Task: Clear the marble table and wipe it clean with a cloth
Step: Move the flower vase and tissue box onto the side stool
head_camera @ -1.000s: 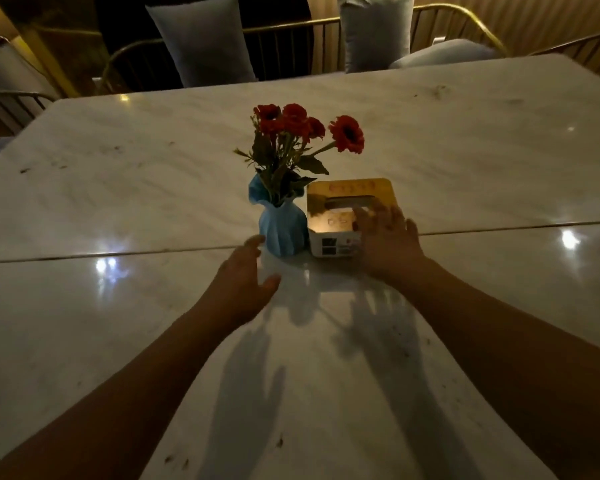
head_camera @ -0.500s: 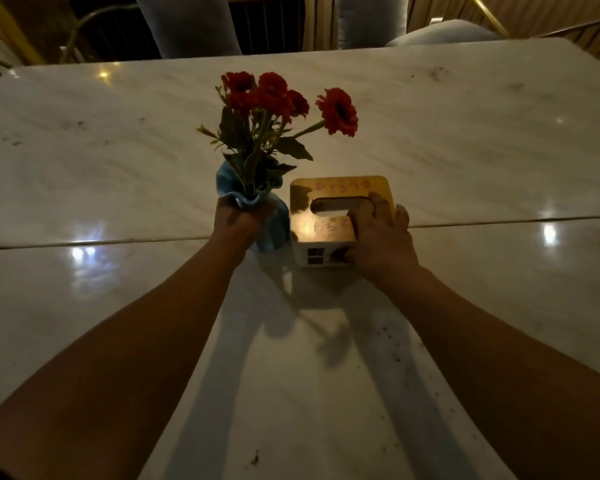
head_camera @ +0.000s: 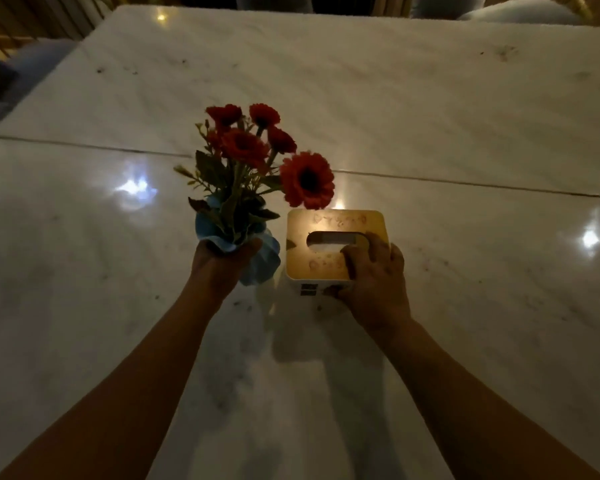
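Left hand (head_camera: 222, 261) is wrapped round the neck of the blue vase (head_camera: 262, 263), fingers curled just under the ruffled rim. Right hand (head_camera: 374, 282) clamps the tissue box (head_camera: 326, 252): fingers bent over the yellow top beside the slot, thumb on the near white side. Both hands are loaded, nothing spare.

Vase and box sit just beside each other near the middle of the marble table (head_camera: 465, 133), on the near side of the seam (head_camera: 465, 183). Can't tell if either is off the surface yet.

Handling, my read:
- Vase: rigid, probably breakable, and top-heavy with the red flowers (head_camera: 253, 150) leaning out to the right. The neck grip under the flare is the right spot since it can't slip through. Keep it upright.
- Box: light, stiff shell, glossy lid, likely slick. The top-and-side pinch works, and hooking a finger in the slot would be safer.

Dark specks (head_camera: 238, 303) are scattered over the marble. Wiping not started, nothing to wipe with in view.
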